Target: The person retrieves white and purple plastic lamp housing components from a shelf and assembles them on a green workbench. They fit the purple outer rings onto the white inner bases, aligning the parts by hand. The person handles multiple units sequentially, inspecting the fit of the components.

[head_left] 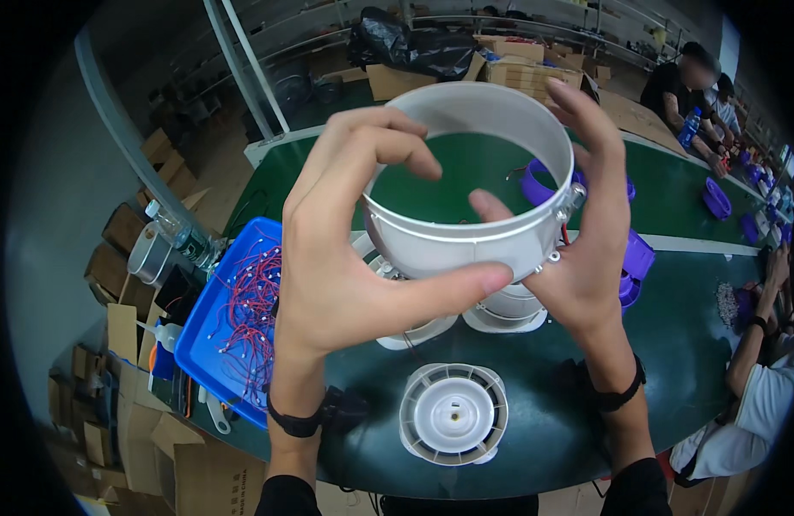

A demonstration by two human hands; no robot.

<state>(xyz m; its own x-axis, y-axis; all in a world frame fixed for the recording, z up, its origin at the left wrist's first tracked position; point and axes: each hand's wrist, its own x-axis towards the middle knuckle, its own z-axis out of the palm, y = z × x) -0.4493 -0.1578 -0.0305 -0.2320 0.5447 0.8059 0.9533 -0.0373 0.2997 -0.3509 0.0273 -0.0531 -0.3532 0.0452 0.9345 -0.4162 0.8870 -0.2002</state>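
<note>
Both my hands hold a white, open-ended plastic ring (465, 245), tilted and raised above the green table. My left hand (337, 241) grips its left side, thumb along the outer wall and fingers curled over the rim. On the right, my right hand (590, 249) is wrapped around the ring, with its thumb tip showing through the opening. Small metal fittings (570, 202) sit on the ring's right side, near my right palm. Below, a round white fan-like part (454, 414) with a slotted rim lies on the table. White housings (507, 308) stand behind my hands, partly hidden.
To the left lies a blue tray (233, 318) of red wires, with a water bottle (180, 234) beyond it. Purple plastic parts (637, 258) rest at right. Cardboard boxes (521, 73) and black bags (405, 43) are at the back. Other people work along the right side.
</note>
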